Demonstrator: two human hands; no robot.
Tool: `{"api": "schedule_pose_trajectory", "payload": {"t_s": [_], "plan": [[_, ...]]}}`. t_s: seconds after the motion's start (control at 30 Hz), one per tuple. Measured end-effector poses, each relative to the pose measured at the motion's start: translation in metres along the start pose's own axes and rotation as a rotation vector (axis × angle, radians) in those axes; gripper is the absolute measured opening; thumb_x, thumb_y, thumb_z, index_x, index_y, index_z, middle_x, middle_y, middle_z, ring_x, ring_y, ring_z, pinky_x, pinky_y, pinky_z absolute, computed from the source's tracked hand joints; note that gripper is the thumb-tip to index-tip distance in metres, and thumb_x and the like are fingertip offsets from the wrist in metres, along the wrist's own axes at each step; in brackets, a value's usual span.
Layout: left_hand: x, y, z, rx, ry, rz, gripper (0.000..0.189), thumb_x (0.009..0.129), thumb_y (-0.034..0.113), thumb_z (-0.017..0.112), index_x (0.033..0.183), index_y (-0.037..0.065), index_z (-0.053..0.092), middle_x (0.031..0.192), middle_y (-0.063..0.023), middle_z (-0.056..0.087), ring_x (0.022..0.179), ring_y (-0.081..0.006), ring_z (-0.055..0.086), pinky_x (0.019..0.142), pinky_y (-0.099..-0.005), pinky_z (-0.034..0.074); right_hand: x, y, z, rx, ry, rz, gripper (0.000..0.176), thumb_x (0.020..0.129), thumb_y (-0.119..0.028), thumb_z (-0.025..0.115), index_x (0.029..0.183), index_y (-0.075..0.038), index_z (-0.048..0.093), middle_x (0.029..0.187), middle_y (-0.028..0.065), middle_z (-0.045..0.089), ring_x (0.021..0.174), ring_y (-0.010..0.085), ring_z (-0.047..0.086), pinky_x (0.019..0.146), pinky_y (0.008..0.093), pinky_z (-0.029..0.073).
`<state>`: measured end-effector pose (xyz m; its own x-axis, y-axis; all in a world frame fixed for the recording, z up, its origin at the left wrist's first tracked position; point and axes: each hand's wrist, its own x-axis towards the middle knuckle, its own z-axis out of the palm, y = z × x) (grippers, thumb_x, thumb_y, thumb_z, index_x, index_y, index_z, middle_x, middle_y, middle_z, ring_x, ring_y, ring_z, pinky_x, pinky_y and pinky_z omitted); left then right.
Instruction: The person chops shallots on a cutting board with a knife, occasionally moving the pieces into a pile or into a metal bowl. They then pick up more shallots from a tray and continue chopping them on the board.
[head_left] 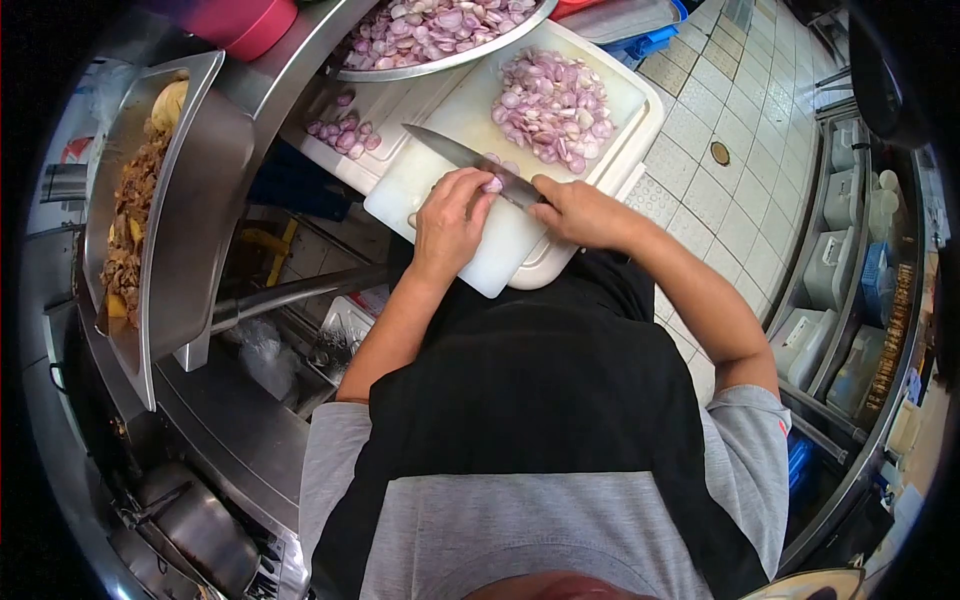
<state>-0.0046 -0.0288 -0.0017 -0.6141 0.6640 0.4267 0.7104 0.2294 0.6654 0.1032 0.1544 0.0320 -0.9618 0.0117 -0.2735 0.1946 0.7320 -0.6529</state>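
Note:
A white cutting board [400, 190] lies at a slant on a pale lid-like surface. My right hand [578, 212] is closed round the handle of a knife [450, 149], whose blade points to the upper left across the board. Under the fingertips of my left hand [452, 222], a peeled shallot [492, 185] is held against the board beside the blade. A few slices lie just behind the blade. Farther up the board is a pile of sliced shallots [555, 108]. Several whole shallots [345, 135] rest left of the board.
A large metal bowl of shallots [440, 30] stands beyond the board. At the left is a deep steel tray [190, 200] with brown cooked food. Grey bins [830, 268] line a shelf at the right, past the tiled floor [735, 190].

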Motion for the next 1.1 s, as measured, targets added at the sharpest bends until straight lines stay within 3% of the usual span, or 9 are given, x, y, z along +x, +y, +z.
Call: {"api": "schedule_pose_trajectory", "payload": {"t_s": [0.13,0.3,0.4,0.53,0.63,0.7,0.9,1.0,1.1], "plan": [[0.002,0.003,-0.004,0.186,-0.106,0.074,0.026,0.077,0.008,0.075,0.101,0.003,0.066,0.103,-0.0124,0.066,0.098,-0.0311,0.062,0.086,-0.0397,0.049,0.001,-0.003,-0.019,-0.186,-0.045,0.013,0.031,0.095,-0.028,0.054,0.109,-0.001,0.050,0.082,0.0258,0.066,0.082,0.0450,0.065,0.074,0.0537,0.050],[0.000,0.009,-0.004,0.208,-0.077,-0.019,0.026,0.078,0.009,0.075,0.101,0.002,0.066,0.104,-0.0129,0.066,0.096,-0.0317,0.061,0.086,-0.0408,0.048,-0.017,-0.022,-0.010,-0.384,0.073,-0.062,0.023,0.091,-0.017,0.056,0.102,0.002,0.051,0.072,0.0204,0.068,0.069,0.0385,0.068,0.060,0.0487,0.054],[-0.003,0.008,-0.005,0.136,-0.046,-0.021,0.023,0.079,0.008,0.073,0.101,0.002,0.067,0.104,-0.0130,0.067,0.096,-0.0324,0.062,0.085,-0.0412,0.049,-0.024,-0.036,-0.013,-0.467,-0.006,0.011,0.020,0.090,-0.012,0.053,0.102,0.003,0.051,0.072,0.0198,0.068,0.071,0.0375,0.069,0.059,0.0472,0.054],[-0.005,0.002,-0.005,0.103,-0.020,0.029,0.017,0.081,0.004,0.070,0.098,0.003,0.069,0.101,-0.0117,0.069,0.092,-0.0306,0.065,0.080,-0.0398,0.053,-0.033,-0.039,-0.012,-0.464,0.013,-0.003,0.024,0.095,-0.023,0.054,0.101,-0.001,0.046,0.066,0.0191,0.064,0.065,0.0401,0.066,0.056,0.0501,0.051],[-0.006,0.001,-0.003,0.092,0.007,0.020,0.014,0.081,0.003,0.070,0.096,0.003,0.070,0.099,-0.0122,0.070,0.091,-0.0308,0.066,0.080,-0.0395,0.053,-0.027,-0.028,0.004,-0.396,0.044,-0.007,0.024,0.096,-0.023,0.053,0.100,0.000,0.046,0.066,0.0192,0.065,0.065,0.0401,0.066,0.056,0.0503,0.051],[-0.006,0.000,-0.002,0.081,0.012,0.020,0.015,0.081,0.003,0.070,0.096,0.003,0.070,0.099,-0.0121,0.070,0.091,-0.0308,0.066,0.079,-0.0395,0.053,-0.019,-0.024,0.010,-0.352,0.098,-0.069,0.020,0.089,-0.009,0.052,0.104,0.005,0.049,0.072,0.0203,0.068,0.072,0.0369,0.070,0.058,0.0471,0.054],[-0.007,0.001,-0.003,0.062,0.015,0.002,0.015,0.081,0.002,0.070,0.095,0.003,0.070,0.097,-0.0116,0.070,0.090,-0.0304,0.066,0.079,-0.0394,0.053,-0.034,-0.045,-0.015,-0.431,-0.022,0.025,0.022,0.093,-0.017,0.054,0.103,0.002,0.047,0.070,0.0191,0.067,0.068,0.0385,0.068,0.057,0.0501,0.052],[-0.006,0.001,-0.004,0.066,0.024,0.005,0.014,0.080,0.002,0.070,0.095,0.003,0.070,0.097,-0.0112,0.069,0.090,-0.0302,0.066,0.078,-0.0394,0.053,-0.030,-0.033,0.004,-0.397,0.042,0.018,0.024,0.096,-0.022,0.054,0.101,0.000,0.045,0.065,0.0196,0.064,0.064,0.0397,0.066,0.057,0.0509,0.051],[-0.007,-0.001,-0.003,0.064,0.034,0.022,0.014,0.080,0.002,0.070,0.094,0.003,0.069,0.096,-0.0109,0.069,0.089,-0.0301,0.065,0.078,-0.0394,0.053,-0.018,-0.026,0.010,-0.327,0.098,-0.040,0.019,0.091,-0.012,0.052,0.101,0.003,0.049,0.071,0.0209,0.067,0.071,0.0385,0.069,0.059,0.0491,0.054]]}}
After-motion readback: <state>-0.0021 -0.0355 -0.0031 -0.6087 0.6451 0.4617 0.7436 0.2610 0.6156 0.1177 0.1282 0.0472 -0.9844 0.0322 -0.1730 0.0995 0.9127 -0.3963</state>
